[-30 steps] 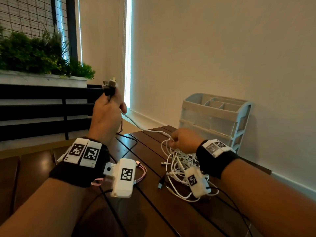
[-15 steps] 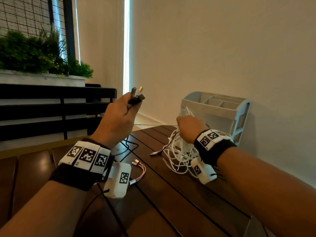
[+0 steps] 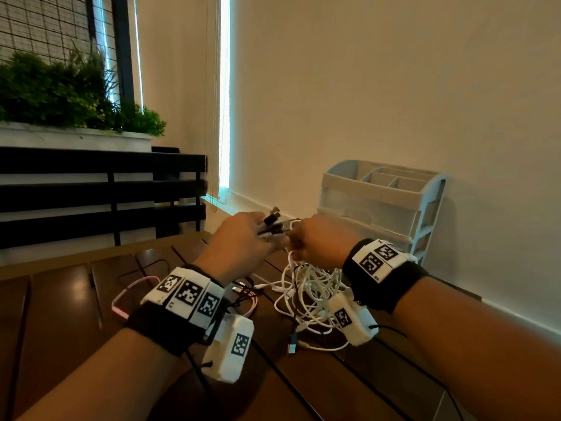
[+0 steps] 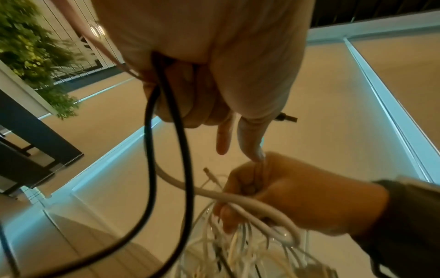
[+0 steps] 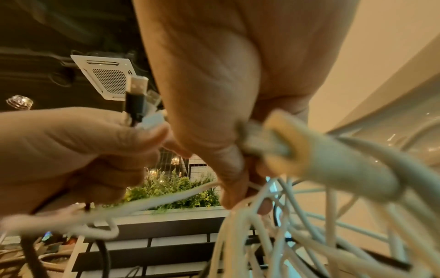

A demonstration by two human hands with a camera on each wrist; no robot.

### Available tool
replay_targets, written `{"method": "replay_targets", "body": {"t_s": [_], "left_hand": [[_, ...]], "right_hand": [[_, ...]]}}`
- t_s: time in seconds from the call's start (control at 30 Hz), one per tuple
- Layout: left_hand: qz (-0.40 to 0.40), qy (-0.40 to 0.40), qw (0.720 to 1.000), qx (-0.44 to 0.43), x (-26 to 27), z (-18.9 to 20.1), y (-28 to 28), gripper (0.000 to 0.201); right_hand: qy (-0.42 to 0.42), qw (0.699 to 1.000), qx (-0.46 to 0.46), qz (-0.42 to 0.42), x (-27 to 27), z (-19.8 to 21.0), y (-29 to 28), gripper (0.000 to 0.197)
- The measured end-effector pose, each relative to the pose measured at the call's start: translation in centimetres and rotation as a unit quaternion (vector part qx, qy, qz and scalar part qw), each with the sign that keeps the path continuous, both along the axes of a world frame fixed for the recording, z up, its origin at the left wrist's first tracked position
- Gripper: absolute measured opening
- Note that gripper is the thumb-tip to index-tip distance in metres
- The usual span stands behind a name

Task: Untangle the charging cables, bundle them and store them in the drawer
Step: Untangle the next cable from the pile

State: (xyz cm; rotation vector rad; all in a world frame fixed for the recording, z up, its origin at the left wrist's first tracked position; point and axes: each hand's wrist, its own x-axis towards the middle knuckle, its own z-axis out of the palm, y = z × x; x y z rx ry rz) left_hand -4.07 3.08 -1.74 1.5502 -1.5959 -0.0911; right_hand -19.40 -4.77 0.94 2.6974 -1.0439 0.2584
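Holding both hands close together in the middle of the head view, the person works just above the dark wooden counter [image 3: 303, 375]. The left hand [image 3: 239, 244] has its fingers curled tight around a few plug ends [image 3: 271, 221], some black and some white, which stick up out of the fist. Two black cables [image 4: 166, 150] hang down from that fist in a long loop in the left wrist view. The right hand [image 3: 318, 238] is closed around a bunch of white cables [image 3: 309, 287], and the rest of that messy bunch droops down onto the counter below it, right of the middle of the head view. The two hands are almost touching, and in the left wrist view the left thumb tip meets the right hand. A pink cable [image 3: 127, 296] lies on the counter in a loop at the lower left, beside the left wrist. A pale blue drawer unit [image 3: 382, 208] stands at the back of the counter against the wall, right of the hands, with its drawers closed. Green plants [image 3: 60, 92] sit in a white box at the upper left.
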Motion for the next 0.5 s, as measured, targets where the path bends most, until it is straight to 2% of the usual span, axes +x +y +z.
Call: {"method": "replay_targets", "body": {"t_s": [0.07, 0.2, 0.3, 0.37, 0.43, 0.5], "left_hand": [[-0.018, -0.010, 0.999, 0.050, -0.4, -0.9, -0.5, 0.024], [-0.030, -0.045, 0.990, 0.128, -1.0, -2.1, -0.7, 0.025], [-0.024, -0.006, 0.992, 0.120, -1.3, -2.2, -0.6, 0.034], [-0.013, -0.003, 0.993, 0.114, -1.1, -1.9, -0.5, 0.035], [0.023, -0.022, 0.994, 0.101, -0.5, -1.4, -0.3, 0.033], [0.066, 0.010, 0.996, 0.065, 0.4, -0.6, -0.3, 0.030]], "right_hand": [[-0.026, 1.000, -0.017, 0.000, 0.2, -0.5, 0.5, 0.003], [-0.063, 0.998, -0.012, -0.027, 0.0, -0.8, 0.4, 0.019], [-0.079, 0.995, -0.032, -0.042, -0.4, -1.2, 0.5, 0.011], [-0.099, 0.992, -0.055, -0.052, -0.9, -1.4, 0.2, 0.015], [-0.113, 0.985, -0.071, -0.107, -1.9, -0.7, -0.8, 0.015], [-0.153, 0.970, -0.079, -0.171, -3.1, 0.4, -1.9, 0.013]]}}
